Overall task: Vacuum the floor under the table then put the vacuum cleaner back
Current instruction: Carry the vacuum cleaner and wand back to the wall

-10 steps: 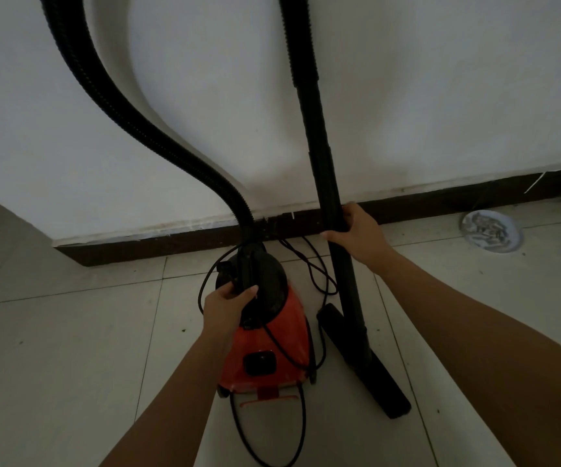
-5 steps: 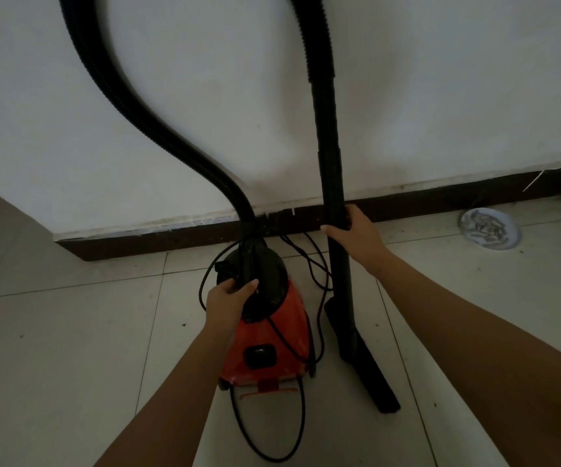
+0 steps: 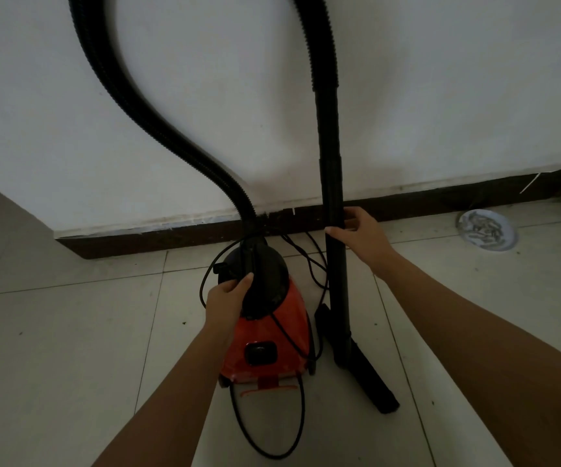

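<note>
A red and black vacuum cleaner (image 3: 272, 335) stands on the tiled floor against the white wall. My left hand (image 3: 226, 303) grips the black top part of its body. A ribbed black hose (image 3: 157, 129) loops up from the body and out of the top of the frame. The black wand (image 3: 331, 183) stands almost upright to the right of the body, and my right hand (image 3: 361, 232) curls round it at mid height. Its flat floor nozzle (image 3: 370, 375) rests on the tiles. A black power cord (image 3: 265, 429) loops round the body.
A dark skirting board (image 3: 440, 202) runs along the foot of the wall. A round white floor drain cover (image 3: 486, 229) lies at the right near the wall. The wall ends in a corner at the left, with more tiled floor (image 3: 53, 348) beyond.
The wand has swung more upright and its nozzle has drawn in closer to the vacuum body. Both hands keep their holds.
</note>
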Tool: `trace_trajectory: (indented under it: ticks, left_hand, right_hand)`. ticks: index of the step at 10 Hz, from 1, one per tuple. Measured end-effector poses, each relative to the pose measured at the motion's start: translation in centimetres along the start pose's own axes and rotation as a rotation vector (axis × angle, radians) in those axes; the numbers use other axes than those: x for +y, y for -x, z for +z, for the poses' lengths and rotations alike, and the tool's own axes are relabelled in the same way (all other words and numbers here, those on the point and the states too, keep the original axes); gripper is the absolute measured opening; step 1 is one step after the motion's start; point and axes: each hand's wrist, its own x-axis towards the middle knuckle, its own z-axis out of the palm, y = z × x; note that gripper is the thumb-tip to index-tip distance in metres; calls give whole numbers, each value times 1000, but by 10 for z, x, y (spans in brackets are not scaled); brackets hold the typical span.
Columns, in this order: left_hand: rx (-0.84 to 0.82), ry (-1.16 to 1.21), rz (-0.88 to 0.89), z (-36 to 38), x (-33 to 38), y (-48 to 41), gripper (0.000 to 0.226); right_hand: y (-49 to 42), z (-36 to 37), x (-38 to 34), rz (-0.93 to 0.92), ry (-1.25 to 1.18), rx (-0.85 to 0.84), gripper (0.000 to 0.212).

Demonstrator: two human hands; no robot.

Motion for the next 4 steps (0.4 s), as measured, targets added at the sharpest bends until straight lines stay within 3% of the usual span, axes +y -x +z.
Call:
trace_trajectory:
  ticks: [4]
  left_hand:
    - [52, -81, -48, -33, 31, 6, 29]
  right_hand:
    - [13, -12, -27, 69, -24, 81, 50]
